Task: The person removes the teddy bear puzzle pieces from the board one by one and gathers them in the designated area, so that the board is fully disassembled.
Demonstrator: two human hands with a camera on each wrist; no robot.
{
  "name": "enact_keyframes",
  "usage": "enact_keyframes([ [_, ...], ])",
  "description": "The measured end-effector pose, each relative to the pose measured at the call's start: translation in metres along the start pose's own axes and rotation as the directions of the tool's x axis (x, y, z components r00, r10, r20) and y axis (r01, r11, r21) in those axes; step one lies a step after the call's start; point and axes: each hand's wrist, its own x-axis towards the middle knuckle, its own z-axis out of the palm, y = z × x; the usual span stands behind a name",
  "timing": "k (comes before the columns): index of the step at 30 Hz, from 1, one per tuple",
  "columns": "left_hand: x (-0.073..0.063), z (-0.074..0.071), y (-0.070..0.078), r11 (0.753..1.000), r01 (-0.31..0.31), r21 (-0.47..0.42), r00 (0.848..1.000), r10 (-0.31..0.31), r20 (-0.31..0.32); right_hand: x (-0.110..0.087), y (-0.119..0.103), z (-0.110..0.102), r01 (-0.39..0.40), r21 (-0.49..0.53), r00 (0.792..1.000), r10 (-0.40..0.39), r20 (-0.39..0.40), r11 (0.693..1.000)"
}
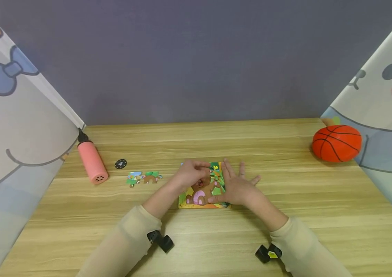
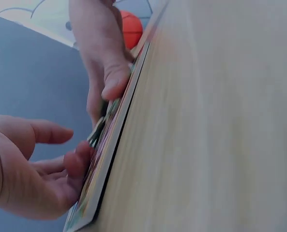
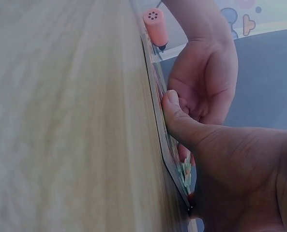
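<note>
A jigsaw puzzle [image 1: 199,196] showing a brown bear lies in a thin tray at the middle of the table. Some of its pieces [image 3: 187,169] stick up unevenly near the right side. My left hand [image 1: 192,175] is over the puzzle's upper left part, fingers loosely bent and touching its surface; in the left wrist view the thumb stands apart from them. Across the right edge lies my right hand [image 1: 239,188], fingers spread, the thumb resting on the puzzle's lower part. Both hands hide much of the picture. Two loose puzzle pieces [image 1: 151,177] lie to the left.
A black round chip [image 1: 120,164] lies behind the loose pieces. Farther left is a pink hand pump [image 1: 92,161] with a black nozzle. An orange toy basketball [image 1: 336,143] sits at the right. A grey panel [image 1: 203,61] rises along the table's back edge.
</note>
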Motion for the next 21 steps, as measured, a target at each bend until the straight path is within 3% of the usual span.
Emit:
enact_keyframes([
  [4, 0.001, 0.007, -0.002, 0.998, -0.063, 0.012, 0.996, 0.064, -0.058, 0.0, 0.0, 0.0, 0.001, 0.004, 1.0, -0.001, 0.0, 1.0],
  [10, 0.004, 0.014, -0.004, 0.996, -0.089, 0.026, 0.987, 0.091, -0.132, 0.0, 0.001, 0.0, 0.003, 0.004, 1.0, -0.003, -0.004, 1.0],
  [21, 0.006, 0.015, -0.006, 0.993, -0.085, 0.08, 0.986, 0.096, -0.137, -0.001, 0.0, 0.0, 0.005, -0.004, 1.0, -0.005, -0.003, 1.0],
])
